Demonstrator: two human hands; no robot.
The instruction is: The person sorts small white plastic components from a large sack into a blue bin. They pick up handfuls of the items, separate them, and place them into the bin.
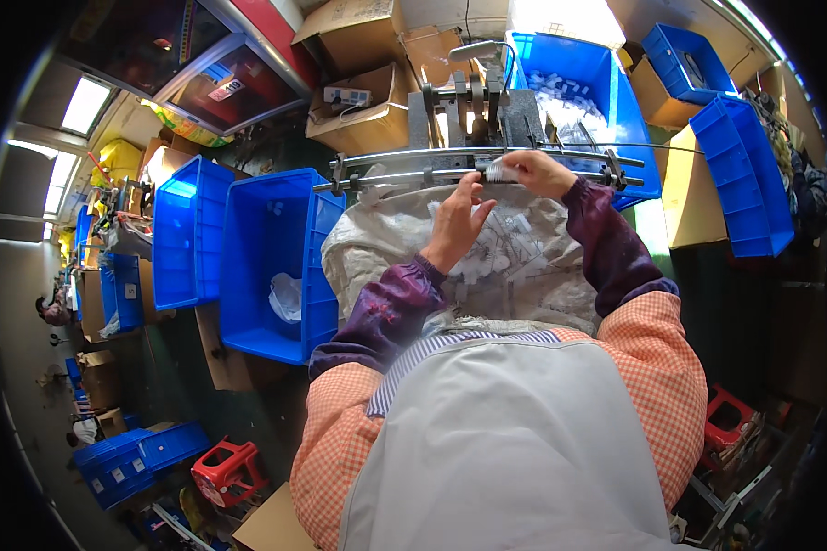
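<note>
Pinching a white ridged piece [496,173] between thumb and fingers of the right hand [542,174], holding it up at the front metal rod [409,178] of a dark machine [473,119]; cannot tell whether set around the rod or just before it. Holding the left hand [452,220] just beside, gripping nothing visible, with fingers loosely curled, thumb apart and fingertips near the rod. Working over a pale sack [354,230], bearing a scatter of clear and white pieces [505,243] below both hands. Wearing dark purple cuffs [390,298] and orange-checked sleeves [340,404]. Showing at upper left: a white printed label [227,89] with bold dark characters on a glass panel [271,96]. Showing farther left: a small white label [131,290] on a blue box [119,266], too small for reading. Having a blue bin [326,303] close at left, with a white bag [287,298] inside, and a blue crate [648,151] behind at right, containing more white pieces [565,101].
</note>
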